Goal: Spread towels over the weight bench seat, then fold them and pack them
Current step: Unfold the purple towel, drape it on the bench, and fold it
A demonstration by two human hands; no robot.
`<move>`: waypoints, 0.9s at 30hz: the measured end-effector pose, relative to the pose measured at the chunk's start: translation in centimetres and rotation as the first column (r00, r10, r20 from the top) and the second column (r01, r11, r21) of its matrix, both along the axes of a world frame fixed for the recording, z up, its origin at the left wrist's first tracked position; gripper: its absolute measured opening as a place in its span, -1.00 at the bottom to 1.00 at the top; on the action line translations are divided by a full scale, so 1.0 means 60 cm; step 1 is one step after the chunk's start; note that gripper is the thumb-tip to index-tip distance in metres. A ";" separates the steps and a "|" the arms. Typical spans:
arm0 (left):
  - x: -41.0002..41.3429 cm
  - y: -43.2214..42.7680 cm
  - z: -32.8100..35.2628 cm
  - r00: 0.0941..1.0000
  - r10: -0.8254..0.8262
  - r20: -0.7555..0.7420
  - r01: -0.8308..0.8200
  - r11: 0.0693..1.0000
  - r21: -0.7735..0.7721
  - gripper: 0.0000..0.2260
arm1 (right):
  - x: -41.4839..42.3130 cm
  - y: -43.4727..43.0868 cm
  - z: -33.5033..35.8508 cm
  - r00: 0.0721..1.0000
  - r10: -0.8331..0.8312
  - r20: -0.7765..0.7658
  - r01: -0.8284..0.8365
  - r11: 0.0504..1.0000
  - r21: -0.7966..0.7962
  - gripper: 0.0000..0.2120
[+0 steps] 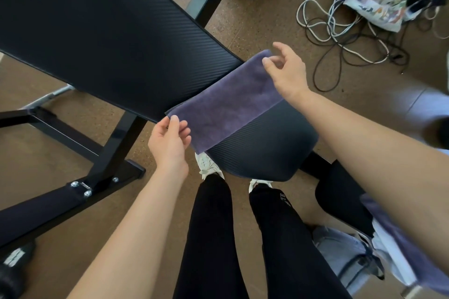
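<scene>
You are early in the job, by the look of it. One purple terry-cloth towel [226, 109] lies flat across the rear part of the black ribbed seat pad [267, 143] of the bench, its far edge against the foot of the black padded backrest [109, 31]. The front half of the seat is bare. Your left hand [170, 143] pinches the towel's near left corner, thumb on top and fingers curled at the edge. Your right hand [286, 73] is over the far corner with its fingers loosely curled and raised, holding nothing that shows; only the thumb tip meets the cloth.

I judge this to be the spreading step for this towel, or the moment before its first fold. You cannot tell whether the towel is already doubled over. The folding appears undone, and the packing has not begun.

At the lower right, partly hidden by your arm, hangs more purple cloth [398, 245] beside a pale blue fabric bag [340, 250]. These may be the other towels and the pack, though that is only a guess.

As for writing, the letters "TR" show in white on your black trousers [211, 226], on the right leg below the knee; the rest is cut off. The white printed tote bag with blue straps [379, 0] on the floor carries coloured print too blurred to read. The black dumbbell [12, 264] at the lower left bears white markings that are also unreadable.
</scene>
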State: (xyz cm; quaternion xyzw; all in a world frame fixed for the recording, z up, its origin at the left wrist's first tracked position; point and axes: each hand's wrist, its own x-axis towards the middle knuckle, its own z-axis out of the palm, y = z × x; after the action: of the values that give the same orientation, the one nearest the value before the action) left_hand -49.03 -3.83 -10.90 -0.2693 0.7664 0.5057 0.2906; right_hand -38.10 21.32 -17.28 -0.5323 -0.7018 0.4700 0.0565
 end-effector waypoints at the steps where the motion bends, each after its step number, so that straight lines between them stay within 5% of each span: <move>1: -0.003 0.001 0.000 1.000 0.013 -0.023 -0.013 1.000 -0.009 -0.81 | 0.004 0.001 -0.002 1.000 0.001 -0.022 -0.002 1.000 -0.031 -0.49; 5: 0.012 -0.010 -0.008 0.995 0.021 -0.102 -0.034 0.991 -0.129 -0.72 | 0.044 -0.007 -0.016 0.989 -0.138 0.053 0.139 0.990 -0.023 -0.42; 9: 0.044 -0.023 -0.031 0.999 0.030 0.041 -0.020 0.972 -0.234 -0.54 | 0.093 -0.030 -0.051 0.962 -0.202 0.184 0.227 0.966 -0.124 -0.37; 13: 0.065 -0.006 -0.040 0.972 0.057 0.226 -0.029 0.992 -0.126 -0.34 | 0.100 -0.044 -0.072 0.960 -0.192 0.202 0.233 0.950 -0.208 -0.42; 18: 0.049 0.019 -0.062 0.930 0.186 0.317 -0.169 0.982 -0.079 -0.40 | 0.089 -0.047 -0.080 0.963 -0.188 0.193 0.224 0.957 -0.184 -0.69; 23: 0.036 0.023 -0.050 0.978 0.058 0.198 -0.028 0.989 -0.148 -0.61 | 0.113 -0.065 -0.089 0.944 -0.193 0.269 0.252 0.946 -0.205 -0.80; 27: 0.028 0.026 -0.010 0.951 -0.304 -0.062 0.288 0.938 -0.193 -0.64 | 0.153 -0.106 -0.084 0.905 -0.021 0.425 0.177 0.927 -0.330 -0.81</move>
State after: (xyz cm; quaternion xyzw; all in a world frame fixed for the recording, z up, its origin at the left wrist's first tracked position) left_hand -47.36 -2.27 -11.48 -0.1529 0.8534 0.3960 0.3026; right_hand -28.93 14.97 -22.33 -0.6565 -0.5707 0.4638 -0.1680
